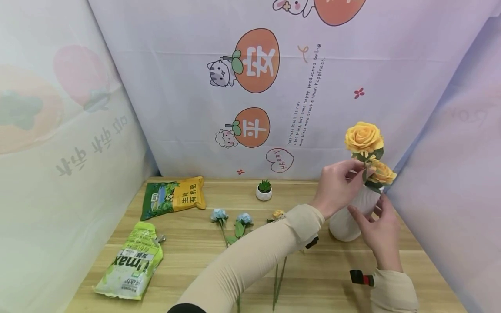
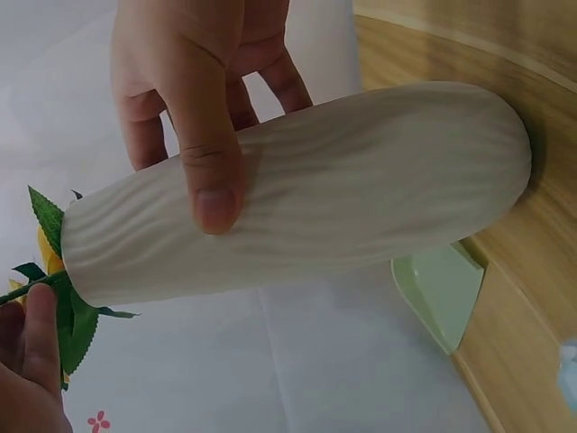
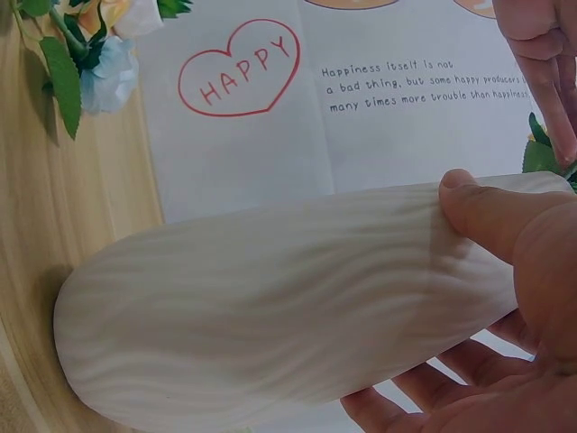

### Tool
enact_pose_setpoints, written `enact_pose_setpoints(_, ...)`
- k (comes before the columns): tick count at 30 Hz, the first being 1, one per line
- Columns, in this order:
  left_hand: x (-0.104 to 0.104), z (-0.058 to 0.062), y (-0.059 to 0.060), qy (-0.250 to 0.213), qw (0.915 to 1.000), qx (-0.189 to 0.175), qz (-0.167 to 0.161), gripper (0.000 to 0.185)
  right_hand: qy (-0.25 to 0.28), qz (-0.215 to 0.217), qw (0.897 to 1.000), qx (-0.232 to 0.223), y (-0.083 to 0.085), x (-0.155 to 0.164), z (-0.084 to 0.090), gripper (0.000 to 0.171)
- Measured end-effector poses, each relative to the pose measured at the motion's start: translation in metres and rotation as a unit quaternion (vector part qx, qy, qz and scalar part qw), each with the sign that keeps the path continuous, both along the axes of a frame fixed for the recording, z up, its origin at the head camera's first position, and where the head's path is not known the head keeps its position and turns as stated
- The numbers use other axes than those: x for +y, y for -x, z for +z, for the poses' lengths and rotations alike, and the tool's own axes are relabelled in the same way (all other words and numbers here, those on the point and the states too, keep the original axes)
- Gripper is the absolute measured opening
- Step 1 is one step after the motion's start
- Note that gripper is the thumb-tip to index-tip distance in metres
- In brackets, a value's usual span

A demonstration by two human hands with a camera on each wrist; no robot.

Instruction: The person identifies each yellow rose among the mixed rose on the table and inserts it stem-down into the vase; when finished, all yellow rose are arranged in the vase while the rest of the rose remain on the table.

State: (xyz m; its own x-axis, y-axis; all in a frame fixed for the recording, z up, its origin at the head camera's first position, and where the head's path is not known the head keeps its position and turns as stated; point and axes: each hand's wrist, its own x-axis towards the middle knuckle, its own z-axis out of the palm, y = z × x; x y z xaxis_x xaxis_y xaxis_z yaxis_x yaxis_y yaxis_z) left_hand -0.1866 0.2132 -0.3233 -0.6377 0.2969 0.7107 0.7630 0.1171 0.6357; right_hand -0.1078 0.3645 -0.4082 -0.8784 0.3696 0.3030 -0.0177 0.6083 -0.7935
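Presently, vase: the white ribbed ceramic vase [image 1: 348, 217] is stood upright at the table's right rear.
Right hand [image 1: 377, 232]: curled round the vase body.
Left hand [image 1: 336, 187]: stem of the yellow artificial roses [image 1: 365, 143] pinched at the vase mouth, directly above.

Bright, even, diffuse light in all three views, no single source visible. Shadows soft and faint: a thin one under the white vase [image 1: 348, 221] on the desk [image 1: 203, 261], a darker patch where the vase base meets the desk in both wrist views. No hard glare; the cloth backdrop [image 1: 274, 87] looks slightly washed out. Head view shows wide-angle bending, edges of the backdrop bowed away from the grip. Head view is sharp around the grip of the left hand [image 1: 336, 187]; the wrist views are slightly soft, vase ridges [image 3: 270, 307] still readable, far flowers [image 3: 99, 54] blurred.
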Motion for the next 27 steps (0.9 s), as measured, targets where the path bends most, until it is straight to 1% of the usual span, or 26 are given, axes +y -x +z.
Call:
enact_pose_setpoints(5, -0.001, -0.002, 0.001, -0.037, 0.9990, 0.023, -0.005, 0.013, -0.001, -0.001, 1.000, -0.003, 0.000, 0.000, 0.000, 0.090)
enact_pose_setpoints(9, -0.002, -0.003, 0.001, -0.056, 0.9974, 0.045, 0.005, 0.012, 0.002, -0.002, 1.000, -0.002, 0.000, -0.001, 0.000, 0.090)
enact_pose_setpoints(11, -0.002, -0.003, 0.002, -0.056, 0.9970, 0.052, 0.009, 0.012, 0.004, -0.001, 1.000, 0.000, 0.000, -0.001, 0.000, 0.090)
enact_pose_setpoints(14, -0.003, -0.003, 0.002, -0.044, 0.9977, 0.051, 0.011, 0.013, 0.006, 0.000, 1.000, 0.000, 0.000, 0.000, 0.000, 0.090)
enact_pose_setpoints(19, -0.001, -0.008, 0.002, 0.005, 0.9990, 0.038, 0.021, 0.016, 0.004, -0.001, 1.000, -0.004, 0.000, 0.001, -0.001, 0.089)
enact_pose_setpoints(24, 0.001, -0.016, 0.006, 0.060, 0.9949, 0.058, 0.057, 0.013, -0.001, -0.001, 1.000, 0.001, 0.000, 0.002, -0.002, 0.087)
enact_pose_setpoints(27, 0.002, -0.020, 0.008, 0.087, 0.9923, 0.054, 0.070, 0.013, 0.000, 0.001, 1.000, 0.005, 0.000, 0.001, -0.002, 0.087)
